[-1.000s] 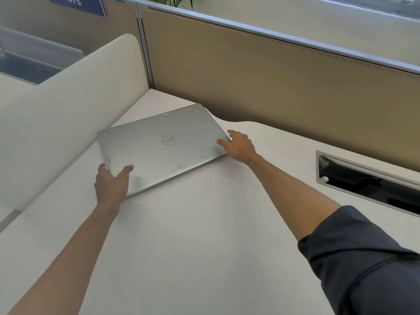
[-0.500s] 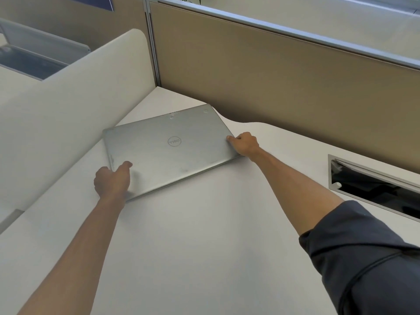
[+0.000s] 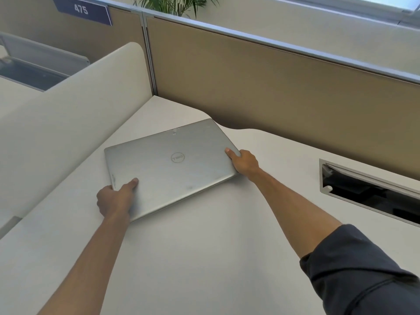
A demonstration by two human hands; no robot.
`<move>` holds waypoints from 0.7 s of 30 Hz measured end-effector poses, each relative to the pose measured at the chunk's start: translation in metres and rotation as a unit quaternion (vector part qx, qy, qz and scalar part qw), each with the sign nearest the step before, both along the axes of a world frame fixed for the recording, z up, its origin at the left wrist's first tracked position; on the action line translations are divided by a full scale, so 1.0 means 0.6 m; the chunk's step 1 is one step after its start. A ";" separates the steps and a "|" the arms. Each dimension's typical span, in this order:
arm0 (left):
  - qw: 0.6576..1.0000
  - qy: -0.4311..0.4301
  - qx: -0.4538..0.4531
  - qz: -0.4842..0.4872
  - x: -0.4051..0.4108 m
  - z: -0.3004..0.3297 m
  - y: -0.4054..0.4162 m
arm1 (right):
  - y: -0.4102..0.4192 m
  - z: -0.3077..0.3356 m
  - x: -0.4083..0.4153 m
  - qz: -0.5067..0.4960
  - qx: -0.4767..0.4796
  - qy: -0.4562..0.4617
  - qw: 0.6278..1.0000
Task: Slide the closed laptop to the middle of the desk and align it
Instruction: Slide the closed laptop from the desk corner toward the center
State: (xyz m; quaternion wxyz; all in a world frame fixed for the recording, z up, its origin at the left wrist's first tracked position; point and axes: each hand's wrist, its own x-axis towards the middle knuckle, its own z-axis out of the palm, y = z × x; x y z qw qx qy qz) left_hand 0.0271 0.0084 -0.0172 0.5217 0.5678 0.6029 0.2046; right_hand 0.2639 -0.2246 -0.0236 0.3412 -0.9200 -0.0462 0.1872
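I have the closed silver laptop (image 3: 169,165) gripped at two corners — my left hand (image 3: 114,198) clamped on the near-left one, thumb on the lid, my right hand (image 3: 244,162) closed on the right corner. It lies skewed on the white desk (image 3: 204,258), near the back-left corner by the curved white divider (image 3: 68,114).

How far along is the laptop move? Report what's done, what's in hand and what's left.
Done: the laptop is closed and both hands grip it, the left hand at its near-left corner, the right hand at its right edge.
In hand: the slide itself; the laptop sits skewed near the desk's far-left corner.
Left: bring it to the bare middle and square it with the desk edge.
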 end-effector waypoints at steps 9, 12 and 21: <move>0.999 -0.033 0.001 -0.006 -0.042 -0.013 -0.045 | -0.065 -0.003 -0.052 -0.031 0.058 0.019 0.998; 0.999 -0.032 0.009 -0.016 -0.057 -0.016 -0.064 | -0.092 -0.006 -0.071 -0.033 0.065 0.015 0.997; 0.998 -0.036 0.012 -0.040 -0.104 -0.015 -0.136 | -0.176 -0.004 -0.130 -0.047 0.070 0.015 0.996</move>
